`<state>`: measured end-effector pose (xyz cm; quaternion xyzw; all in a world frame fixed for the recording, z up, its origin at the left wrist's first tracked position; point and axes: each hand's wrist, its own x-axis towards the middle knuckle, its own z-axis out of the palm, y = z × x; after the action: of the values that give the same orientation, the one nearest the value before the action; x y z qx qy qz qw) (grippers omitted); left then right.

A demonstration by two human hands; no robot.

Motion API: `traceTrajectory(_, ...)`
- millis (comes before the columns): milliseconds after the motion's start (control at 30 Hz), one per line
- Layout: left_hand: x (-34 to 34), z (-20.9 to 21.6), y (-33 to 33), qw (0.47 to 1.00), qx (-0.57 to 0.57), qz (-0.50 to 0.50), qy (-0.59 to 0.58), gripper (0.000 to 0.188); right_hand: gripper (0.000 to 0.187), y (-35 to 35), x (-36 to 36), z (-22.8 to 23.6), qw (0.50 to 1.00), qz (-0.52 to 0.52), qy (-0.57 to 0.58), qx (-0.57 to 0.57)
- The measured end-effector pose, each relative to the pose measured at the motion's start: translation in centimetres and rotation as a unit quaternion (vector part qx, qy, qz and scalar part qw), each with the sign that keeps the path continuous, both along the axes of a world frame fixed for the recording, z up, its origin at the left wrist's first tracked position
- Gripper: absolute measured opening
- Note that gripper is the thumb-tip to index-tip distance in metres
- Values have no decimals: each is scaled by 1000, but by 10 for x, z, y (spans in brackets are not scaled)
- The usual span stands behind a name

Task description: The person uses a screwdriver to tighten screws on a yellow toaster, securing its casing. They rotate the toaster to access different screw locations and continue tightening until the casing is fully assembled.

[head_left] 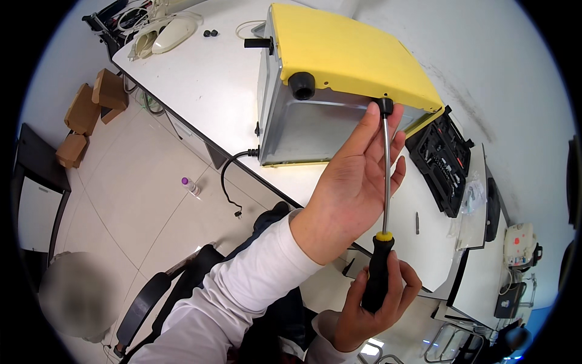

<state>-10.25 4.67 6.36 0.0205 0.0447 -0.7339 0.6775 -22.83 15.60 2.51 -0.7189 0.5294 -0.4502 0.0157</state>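
Note:
A yellow and silver metal box-shaped appliance [357,42] is tipped on its side on the white table, its metal underside turned toward me. My left hand [348,194] pinches a black rubber foot [385,105] against the appliance's lower yellow edge with thumb and fingertips. Into that foot runs the shaft of a long screwdriver [377,276]; its tip is hidden inside. My right hand [394,294] is closed around the black and yellow handle below. A second black foot [301,85] sits on the appliance to the left.
An open black tool case [441,161] lies right of the appliance, near a small dark bit [417,222]. The power cord [224,176] hangs over the table edge. Two small black feet [210,33] rest at the back left. A chair [145,303] stands at lower left.

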Motion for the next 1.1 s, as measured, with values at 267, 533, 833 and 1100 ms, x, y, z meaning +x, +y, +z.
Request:
traceTrajectory(267,1,-3,0,1000,-14,0,-1,14,39,-6,-6,-3,997,-57,-54,-18)
traceTrajectory(533,3,-1,3,1000,-12,-9,-3,13,44,-5,-15,2,992,-44,-95,68)
traceTrajectory(833,3,1,3,1000,-11,-10,-15,15,57,-1,-17,-3,998,-7,-8,60)
traceTrajectory(1100,3,-2,1,1000,-12,-11,-23,17,39,-1,-25,-11,993,-38,-103,40)
